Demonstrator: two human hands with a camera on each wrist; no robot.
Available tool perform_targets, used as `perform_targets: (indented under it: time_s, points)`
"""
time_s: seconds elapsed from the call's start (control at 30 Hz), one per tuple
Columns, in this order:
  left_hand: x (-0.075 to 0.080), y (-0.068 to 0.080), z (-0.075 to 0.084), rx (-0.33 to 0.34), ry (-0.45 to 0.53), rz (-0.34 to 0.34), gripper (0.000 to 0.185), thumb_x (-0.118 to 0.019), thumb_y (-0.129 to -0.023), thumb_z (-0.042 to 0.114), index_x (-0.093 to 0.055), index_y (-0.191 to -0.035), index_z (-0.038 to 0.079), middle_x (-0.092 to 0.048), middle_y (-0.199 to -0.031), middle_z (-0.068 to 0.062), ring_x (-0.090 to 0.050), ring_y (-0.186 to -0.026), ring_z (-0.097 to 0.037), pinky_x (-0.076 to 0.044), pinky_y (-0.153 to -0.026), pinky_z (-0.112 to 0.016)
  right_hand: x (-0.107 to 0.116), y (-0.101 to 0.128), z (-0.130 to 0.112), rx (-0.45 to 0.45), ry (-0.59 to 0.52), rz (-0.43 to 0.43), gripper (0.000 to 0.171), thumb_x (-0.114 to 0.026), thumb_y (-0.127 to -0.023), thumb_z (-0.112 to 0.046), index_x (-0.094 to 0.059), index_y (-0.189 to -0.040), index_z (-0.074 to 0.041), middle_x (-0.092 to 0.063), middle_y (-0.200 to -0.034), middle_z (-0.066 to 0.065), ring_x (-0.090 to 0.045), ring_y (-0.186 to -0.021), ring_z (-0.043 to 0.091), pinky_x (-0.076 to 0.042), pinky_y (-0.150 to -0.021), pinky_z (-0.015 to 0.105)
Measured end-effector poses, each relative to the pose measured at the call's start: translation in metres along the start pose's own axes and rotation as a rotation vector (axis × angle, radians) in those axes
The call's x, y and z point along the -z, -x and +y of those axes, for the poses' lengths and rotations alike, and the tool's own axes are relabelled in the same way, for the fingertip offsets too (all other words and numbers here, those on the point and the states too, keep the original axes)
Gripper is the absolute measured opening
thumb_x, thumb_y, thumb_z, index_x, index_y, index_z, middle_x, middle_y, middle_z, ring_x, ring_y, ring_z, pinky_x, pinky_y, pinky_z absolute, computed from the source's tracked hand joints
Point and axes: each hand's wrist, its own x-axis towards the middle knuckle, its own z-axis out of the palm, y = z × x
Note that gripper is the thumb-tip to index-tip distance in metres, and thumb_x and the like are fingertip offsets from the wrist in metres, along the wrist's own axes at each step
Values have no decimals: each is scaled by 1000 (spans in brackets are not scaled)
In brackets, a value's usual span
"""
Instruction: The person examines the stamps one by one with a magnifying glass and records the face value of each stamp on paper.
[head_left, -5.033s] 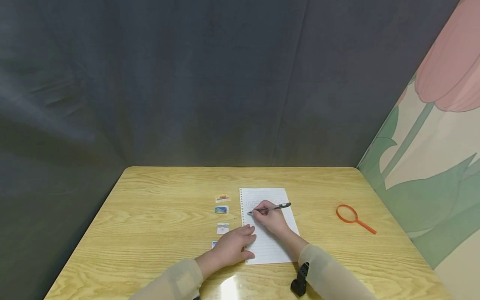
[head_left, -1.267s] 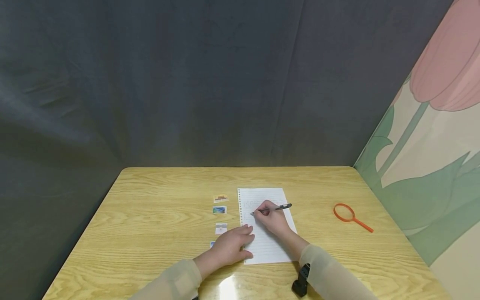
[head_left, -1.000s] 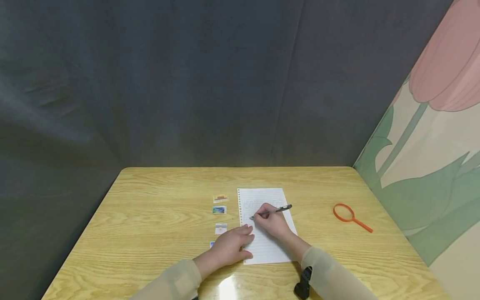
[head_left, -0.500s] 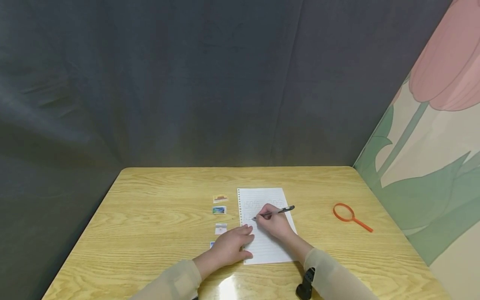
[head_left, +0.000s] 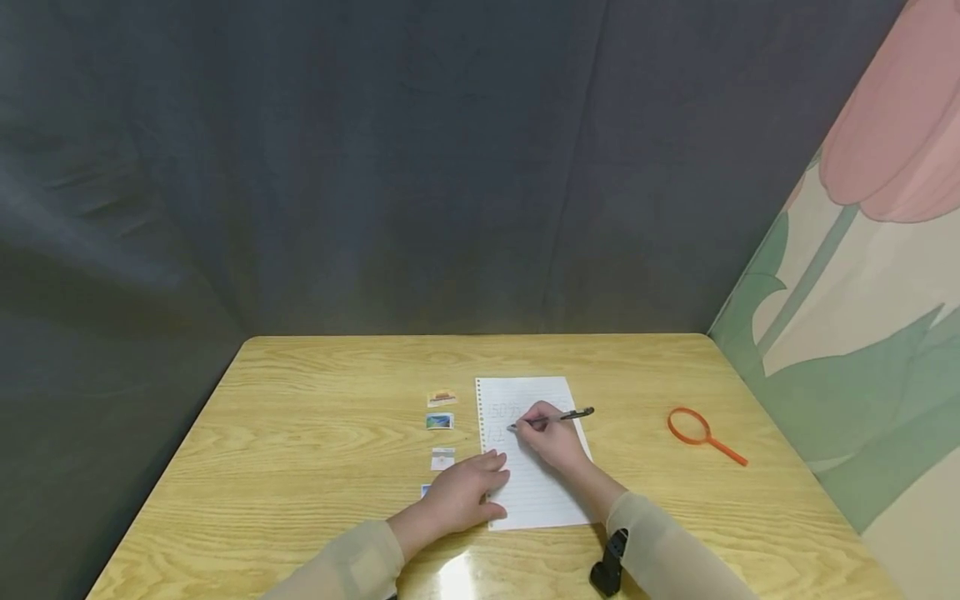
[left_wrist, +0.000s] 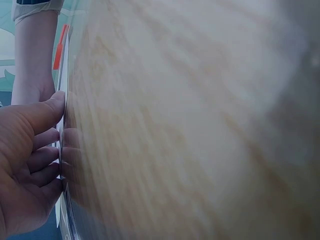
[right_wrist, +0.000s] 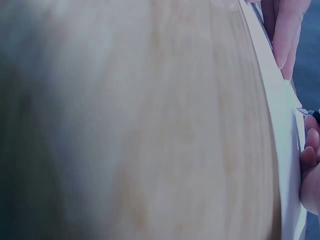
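Observation:
In the head view, a lined sheet of loose-leaf paper (head_left: 542,500) with punched holes down its left edge lies on the table. My right hand (head_left: 553,442) pinches a dark pen (head_left: 576,413), its tip at the paper below a first line of faint writing. My left hand (head_left: 461,496) rests with straight, slightly spread fingers on the sheet's lower left edge. The left wrist view shows that hand (left_wrist: 27,165) low along the table edge-on. In the right wrist view the pen tip (right_wrist: 305,111) points at the paper (right_wrist: 287,165).
Left of the sheet stand small stamp-like pictures in a column: yellow (head_left: 442,398), blue-green (head_left: 440,422), grey-white (head_left: 442,458), and a blue one (head_left: 425,490) mostly hidden by my left hand. An orange magnifying glass (head_left: 729,452) lies at the right on the wooden table (head_left: 315,433).
The pen tip has shifted a little right across the sheet, and new faint marks show under the first written line. My left hand has stayed on the paper.

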Motion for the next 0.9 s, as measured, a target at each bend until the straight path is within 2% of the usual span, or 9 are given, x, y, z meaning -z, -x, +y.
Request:
perform_targets:
  time_s: [0.33,0.57,0.9]
  points:
    - [3,1,1,-32,-4,18,54,-77,-85,35,-66,-129,5,-55,-140,-16,-49,-132,-28,-41,-109,-35,0,-2,2,0,45,-40,11,-73,-83,-6,-66,-78,-12,-59,-67,-6,-52,-61,10,-42,-57,20]
    - [3,0,1,3,0,-20,55,-76,-86,36,-64,-131,7,-52,-143,-14,-46,-135,-25,-38,-110,-33,5,3,0,-2,49,-116,13,-72,-83,-4,-66,-77,-14,-57,-65,-7,-49,-59,10,-39,-55,20]
    - [3,0,2,-12,-7,-9,55,-77,-86,34,-65,-130,6,-53,-142,-15,-47,-134,-26,-39,-110,-34,11,6,2,17,44,-82,14,-71,-80,-2,-66,-75,-13,-58,-66,-7,-50,-62,10,-42,-58,21]
